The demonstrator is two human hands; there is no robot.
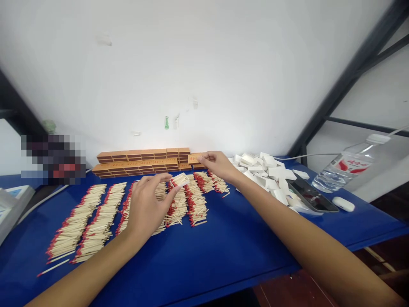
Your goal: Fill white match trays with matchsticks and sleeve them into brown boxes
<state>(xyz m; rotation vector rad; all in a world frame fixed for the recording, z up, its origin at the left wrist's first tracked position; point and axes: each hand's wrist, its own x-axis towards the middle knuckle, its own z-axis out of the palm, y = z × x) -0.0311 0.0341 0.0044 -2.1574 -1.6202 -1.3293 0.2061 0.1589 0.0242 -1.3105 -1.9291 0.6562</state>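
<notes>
Between the thumb and fingers of my left hand (pixel 148 204) is a small white matchbox tray (pixel 180 180) with some matches in it. My right hand (pixel 219 165) pinches an orange matchbox sleeve (pixel 193 158) at the right end of the stacked matchboxes (pixel 137 166). Whether that sleeve rests on the stack or is lifted off it, I cannot tell. Below my hands lie rows of red-headed matches (pixel 96 234) on the blue table (pixel 223 256); my left hand and forearm hide part of the middle rows.
To the right lies a heap of white matchbox trays (pixel 268 172), beside a dark phone (pixel 309 194), a white earphone case (pixel 343 204) and a tilted water bottle (pixel 347 164). A white wall (pixel 204 76) rises behind the table. A grey-white box (pixel 14 204) stands at the left edge.
</notes>
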